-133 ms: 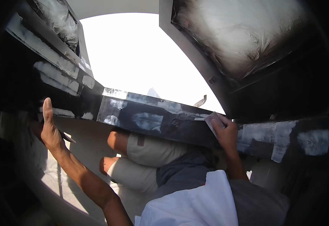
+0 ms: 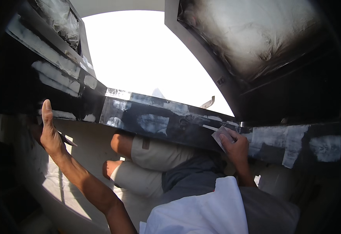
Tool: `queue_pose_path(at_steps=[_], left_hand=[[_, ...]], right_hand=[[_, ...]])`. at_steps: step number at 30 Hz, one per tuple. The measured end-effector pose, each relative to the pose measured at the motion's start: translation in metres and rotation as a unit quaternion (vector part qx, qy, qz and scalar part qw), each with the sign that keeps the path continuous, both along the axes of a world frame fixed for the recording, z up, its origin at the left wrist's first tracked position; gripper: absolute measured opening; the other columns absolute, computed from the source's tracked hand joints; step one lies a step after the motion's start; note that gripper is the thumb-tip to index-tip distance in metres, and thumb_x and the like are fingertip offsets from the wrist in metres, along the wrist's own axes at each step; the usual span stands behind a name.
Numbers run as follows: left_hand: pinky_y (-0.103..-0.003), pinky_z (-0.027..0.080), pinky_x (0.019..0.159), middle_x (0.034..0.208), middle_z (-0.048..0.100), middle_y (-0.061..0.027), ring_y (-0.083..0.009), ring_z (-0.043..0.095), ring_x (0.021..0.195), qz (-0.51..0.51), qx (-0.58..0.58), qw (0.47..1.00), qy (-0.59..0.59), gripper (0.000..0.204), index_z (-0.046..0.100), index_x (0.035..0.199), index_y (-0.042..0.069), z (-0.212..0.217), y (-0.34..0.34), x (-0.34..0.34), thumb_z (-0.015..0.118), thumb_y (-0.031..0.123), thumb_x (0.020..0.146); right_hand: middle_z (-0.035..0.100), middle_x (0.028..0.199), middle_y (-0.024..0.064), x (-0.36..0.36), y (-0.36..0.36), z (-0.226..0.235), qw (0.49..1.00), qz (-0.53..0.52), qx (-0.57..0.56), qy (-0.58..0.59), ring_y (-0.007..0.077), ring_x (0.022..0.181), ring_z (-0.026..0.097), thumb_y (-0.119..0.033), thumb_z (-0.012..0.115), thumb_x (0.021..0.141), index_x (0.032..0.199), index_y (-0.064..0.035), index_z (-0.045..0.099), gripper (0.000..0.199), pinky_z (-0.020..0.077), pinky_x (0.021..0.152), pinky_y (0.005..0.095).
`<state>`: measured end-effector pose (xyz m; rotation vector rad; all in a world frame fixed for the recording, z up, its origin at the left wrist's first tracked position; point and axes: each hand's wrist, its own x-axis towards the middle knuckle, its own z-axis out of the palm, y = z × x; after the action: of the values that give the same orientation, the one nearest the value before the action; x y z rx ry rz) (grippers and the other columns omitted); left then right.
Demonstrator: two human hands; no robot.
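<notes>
A seated person in pale shorts (image 2: 138, 181) works at a long dark panel (image 2: 192, 134) blotched with whitish patches (image 2: 153, 124). At four o'clock, the right hand (image 2: 236, 146) pinches a small greyish sheet (image 2: 220, 137) between thumb and fingers, over the panel's face; I cannot tell whether the sheet touches it. At nine o'clock, the left hand (image 2: 52, 136) has its thumb raised; its fingers are mostly hidden, so I cannot tell their grip. A thin dark piece (image 2: 68, 140) shows just beside it. Cloudy plastic sheeting (image 2: 252, 35) covers an opening between one and two o'clock.
</notes>
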<state>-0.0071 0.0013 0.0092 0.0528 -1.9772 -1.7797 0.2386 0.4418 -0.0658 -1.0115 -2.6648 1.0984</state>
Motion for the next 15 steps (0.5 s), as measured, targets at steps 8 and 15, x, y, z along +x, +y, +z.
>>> queue_pose_path(at_steps=[8, 15], left_hand=[[-0.039, 0.021, 0.124, 0.144, 0.056, -0.0196, -0.0274, 0.043, 0.143, 0.003, -0.007, 1.000, -0.002, 0.048, 0.052, 0.137, -0.012, -0.007, -0.006, 0.007, 0.064, 0.013, 0.099], [-0.037, 0.023, 0.123, 0.141, 0.059, -0.0164, -0.0226, 0.046, 0.141, 0.010, 0.026, 0.999, -0.035, 0.050, 0.056, 0.137, -0.007, 0.000, 0.017, 0.008, 0.067, 0.022, 0.098]], right_hand=[[0.074, 0.089, 0.0093, -0.029, 0.007, 0.021, 0.981, 0.065, -0.183, -0.008, 0.0174, 0.081, 0.069, -0.031, 0.081, 0.080, 0.104, -0.0029, 0.074, 0.038, 0.0534, 0.078, 0.0365], [0.072, 0.081, 0.0078, -0.127, 0.001, -0.017, 0.973, 0.219, -0.025, 0.072, 0.0124, 0.074, 0.065, -0.032, 0.081, 0.085, 0.102, -0.0019, 0.070, 0.036, 0.0516, 0.071, 0.0295]])
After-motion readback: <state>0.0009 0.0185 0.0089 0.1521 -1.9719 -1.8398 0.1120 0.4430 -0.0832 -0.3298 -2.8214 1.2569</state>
